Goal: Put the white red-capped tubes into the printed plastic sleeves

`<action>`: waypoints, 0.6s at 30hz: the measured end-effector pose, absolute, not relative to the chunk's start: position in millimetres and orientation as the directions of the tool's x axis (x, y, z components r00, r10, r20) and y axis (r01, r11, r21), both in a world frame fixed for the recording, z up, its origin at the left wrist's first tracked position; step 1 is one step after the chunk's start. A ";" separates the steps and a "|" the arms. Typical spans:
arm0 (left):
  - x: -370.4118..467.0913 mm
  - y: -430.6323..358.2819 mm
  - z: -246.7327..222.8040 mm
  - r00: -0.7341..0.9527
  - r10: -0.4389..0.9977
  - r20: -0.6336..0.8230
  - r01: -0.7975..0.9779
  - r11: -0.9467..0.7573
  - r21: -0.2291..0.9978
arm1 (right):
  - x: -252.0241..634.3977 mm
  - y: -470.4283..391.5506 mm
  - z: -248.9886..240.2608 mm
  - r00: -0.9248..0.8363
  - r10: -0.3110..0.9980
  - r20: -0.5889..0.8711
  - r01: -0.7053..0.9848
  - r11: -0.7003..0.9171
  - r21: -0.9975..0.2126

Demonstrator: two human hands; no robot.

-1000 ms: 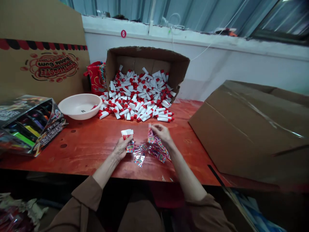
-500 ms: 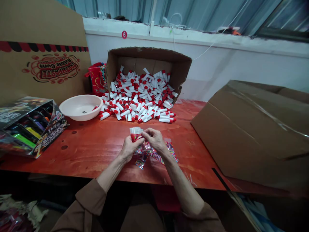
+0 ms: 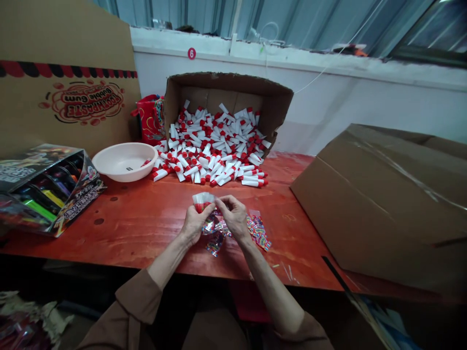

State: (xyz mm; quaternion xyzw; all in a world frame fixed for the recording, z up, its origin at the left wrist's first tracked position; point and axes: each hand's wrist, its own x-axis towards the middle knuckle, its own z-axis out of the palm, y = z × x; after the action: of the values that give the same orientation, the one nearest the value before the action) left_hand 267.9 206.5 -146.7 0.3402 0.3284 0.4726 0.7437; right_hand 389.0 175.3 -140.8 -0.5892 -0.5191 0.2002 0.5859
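Note:
My left hand (image 3: 193,224) is closed around a fanned bunch of small flat white-and-red pieces (image 3: 203,198), pale at the top and red below. Whether these are tubes or packets I cannot tell. With thumb and fingertips together, my right hand (image 3: 235,218) pinches at the bunch's right edge; what lies between its fingertips is too small to make out. Under both hands, shiny multicoloured printed wrappers (image 3: 260,232) lie on the red wooden table (image 3: 146,218). Beyond the hands, a heap of white tubes with red caps (image 3: 219,146) spills from a tipped cardboard box (image 3: 270,92).
A pale plastic bowl (image 3: 105,165) with a few small bits stands left of the heap. At far left are a display box (image 3: 82,201) of colourful items and a printed carton (image 3: 32,107). A large brown carton (image 3: 372,204) takes up the right side.
The bunch in my left hand is tilted slightly further left and looks more fanned. My right fingers have shifted a little at its edge. The whole view has moved slightly.

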 end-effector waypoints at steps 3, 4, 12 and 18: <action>268.4 206.6 -148.4 0.386 0.908 -0.165 -0.516 0.361 0.777 | 389.5 174.8 -144.6 0.405 0.834 0.375 0.358 0.233 -0.904; 268.9 206.8 -149.3 0.386 0.908 -0.165 -0.520 0.362 0.774 | 389.8 175.1 -145.0 0.408 0.838 0.363 0.339 0.230 -0.912; 269.6 208.3 -145.5 0.319 0.930 -0.182 -0.484 0.325 0.812 | 388.8 175.3 -143.0 0.380 0.875 0.302 0.215 0.234 -0.948; 269.8 207.8 -145.5 0.364 0.921 -0.139 -0.524 0.326 0.787 | 387.9 175.4 -145.3 0.423 0.859 0.287 0.190 0.226 -0.955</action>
State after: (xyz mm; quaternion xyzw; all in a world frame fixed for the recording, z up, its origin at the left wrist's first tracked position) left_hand 269.8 207.8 -145.5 0.3305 0.3001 0.4774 0.7568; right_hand 387.9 175.4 -145.3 -0.5623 -0.4664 0.2661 0.6288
